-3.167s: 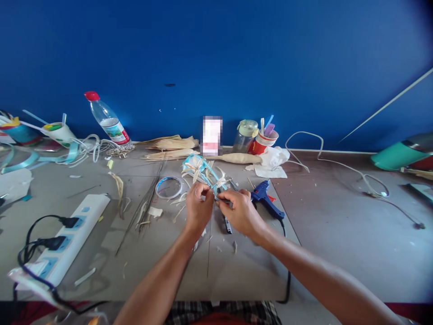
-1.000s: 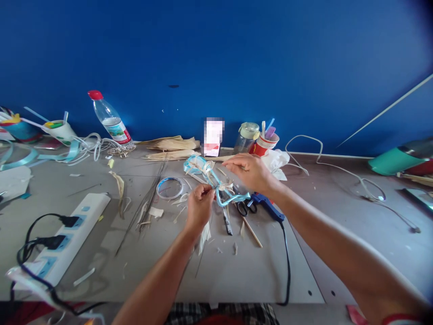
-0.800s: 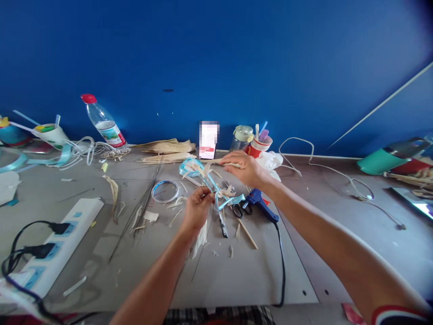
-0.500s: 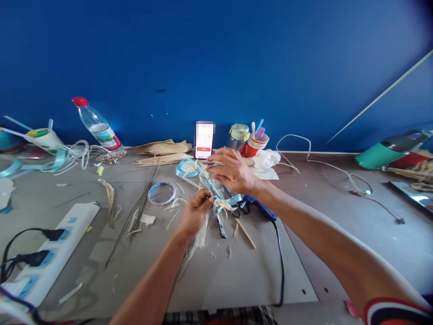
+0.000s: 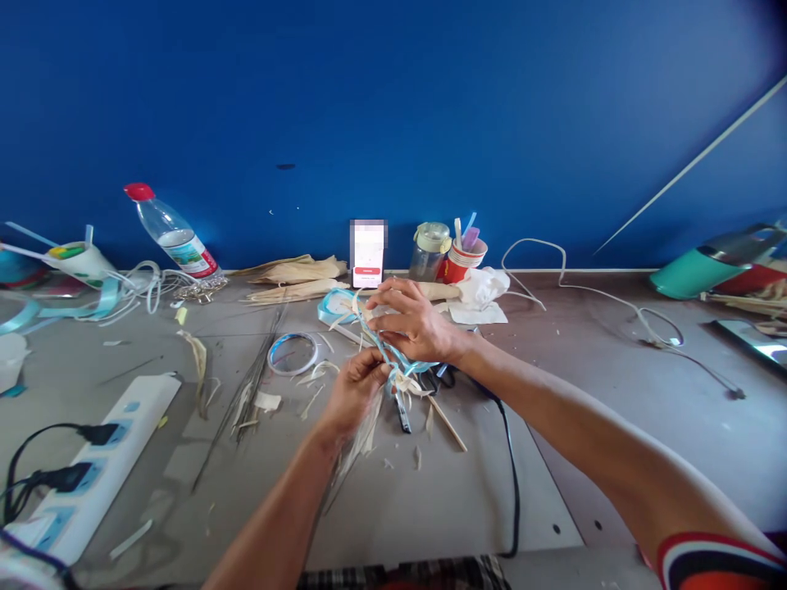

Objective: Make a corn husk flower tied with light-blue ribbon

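Observation:
My left hand (image 5: 361,383) pinches the light blue ribbon and pale husk strips at the middle of the table. Above and right of it, my right hand (image 5: 413,319) has its fingers spread, with their tips at the upper part of the blue ribbon (image 5: 382,346). A knot of pale husk (image 5: 408,383) hangs at the ribbon's lower end. Beneath it lies a dark cutter (image 5: 402,414), beside a thin wooden stick (image 5: 450,426). A loop of blue ribbon (image 5: 332,305) lies just beyond the hands.
A lit phone (image 5: 368,258) stands against the blue wall, with a jar (image 5: 429,254) and red cups (image 5: 464,260) to its right. A tape roll (image 5: 293,354), dark wires (image 5: 249,385), a tilted bottle (image 5: 184,246) and a power strip (image 5: 116,459) are at left.
My right hand has moved slightly down and left along the ribbon, and the ribbon's lower loop has shifted. My left hand keeps its pinch. The blue tool by my right wrist is now mostly hidden.

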{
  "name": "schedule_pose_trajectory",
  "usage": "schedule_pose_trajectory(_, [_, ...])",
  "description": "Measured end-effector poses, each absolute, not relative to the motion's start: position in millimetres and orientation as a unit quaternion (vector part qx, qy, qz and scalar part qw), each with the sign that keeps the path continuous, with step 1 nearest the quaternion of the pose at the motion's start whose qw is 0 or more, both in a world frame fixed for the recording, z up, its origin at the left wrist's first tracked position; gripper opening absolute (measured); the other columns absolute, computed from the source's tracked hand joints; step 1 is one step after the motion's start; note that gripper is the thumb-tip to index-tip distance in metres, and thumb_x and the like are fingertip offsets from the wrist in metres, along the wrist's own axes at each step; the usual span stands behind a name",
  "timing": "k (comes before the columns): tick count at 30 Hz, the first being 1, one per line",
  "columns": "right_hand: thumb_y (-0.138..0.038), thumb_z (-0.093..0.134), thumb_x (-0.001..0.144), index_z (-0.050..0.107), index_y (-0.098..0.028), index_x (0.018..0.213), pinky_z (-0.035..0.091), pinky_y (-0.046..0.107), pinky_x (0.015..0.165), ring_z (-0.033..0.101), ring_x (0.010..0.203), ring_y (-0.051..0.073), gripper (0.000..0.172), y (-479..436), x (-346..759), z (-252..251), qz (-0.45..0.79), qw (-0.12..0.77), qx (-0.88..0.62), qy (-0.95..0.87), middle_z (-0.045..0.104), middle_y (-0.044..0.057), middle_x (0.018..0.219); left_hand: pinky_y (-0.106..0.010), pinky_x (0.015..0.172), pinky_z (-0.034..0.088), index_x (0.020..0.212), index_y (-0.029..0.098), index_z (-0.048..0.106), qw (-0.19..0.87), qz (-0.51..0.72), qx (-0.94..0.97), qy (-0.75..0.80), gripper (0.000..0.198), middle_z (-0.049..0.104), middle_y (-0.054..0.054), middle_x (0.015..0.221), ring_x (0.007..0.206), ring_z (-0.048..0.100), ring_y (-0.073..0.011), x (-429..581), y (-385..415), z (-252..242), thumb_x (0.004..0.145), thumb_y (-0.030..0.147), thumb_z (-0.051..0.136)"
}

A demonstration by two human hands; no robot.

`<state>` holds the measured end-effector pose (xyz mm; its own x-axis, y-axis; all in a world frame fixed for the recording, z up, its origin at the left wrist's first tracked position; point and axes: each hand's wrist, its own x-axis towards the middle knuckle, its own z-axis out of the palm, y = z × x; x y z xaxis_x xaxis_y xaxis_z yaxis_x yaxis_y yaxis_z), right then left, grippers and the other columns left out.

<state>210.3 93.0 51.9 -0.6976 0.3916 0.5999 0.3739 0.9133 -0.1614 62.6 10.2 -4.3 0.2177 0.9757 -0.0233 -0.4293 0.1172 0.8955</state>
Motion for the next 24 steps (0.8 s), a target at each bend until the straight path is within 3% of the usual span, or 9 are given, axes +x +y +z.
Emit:
schedule_pose_trajectory(11, [-0.017, 0.054, 0.08, 0.067, -0.023, 0.083, 0.027, 0.044, 0.096, 0.045, 0.113, 0.023, 0.015, 88, 213, 52, 0.036, 0.355, -0.26, -0.897, 0.069, 0.001, 0.096, -0.024, 0.058, 0.036, 0.078, 0.016, 0.063, 0.668, 0.526, 0.406, 0.334, 0.019, 0.055, -0.001, 0.065, 0.06, 0.049, -0.0108, 62, 11, -5, 0.07, 0.032, 0.068])
schedule_pose_trajectory(19, [-0.019, 0.055, 0.079, 0.065, -0.022, 0.068, 0.023, 0.044, 0.092, 0.052, 0.1, 0.022, 0.015, 72, 203, 54, 0.045, 0.376, -0.341, -0.86, 0.069, 0.001, 0.076, -0.026, 0.064, 0.038, 0.07, 0.016, 0.063, 0.575, 0.552, 0.455, 0.398, 0.013, 0.057, 0.0, 0.067, 0.063, 0.047, -0.0119, 64, 15, -8, 0.068, 0.029, 0.067])
schedule_pose_trajectory(24, [-0.016, 0.057, 0.076, 0.065, -0.02, 0.064, 0.026, 0.044, 0.089, 0.055, 0.095, 0.022, 0.015, 72, 197, 48, 0.071, 0.369, -0.367, -0.851, 0.067, 0.003, 0.07, -0.026, 0.064, 0.038, 0.068, 0.016, 0.061, 0.559, 0.544, 0.47, 0.413, 0.011, 0.056, 0.0, 0.066, 0.065, 0.047, -0.0123, 65, 15, -8, 0.071, 0.027, 0.064])
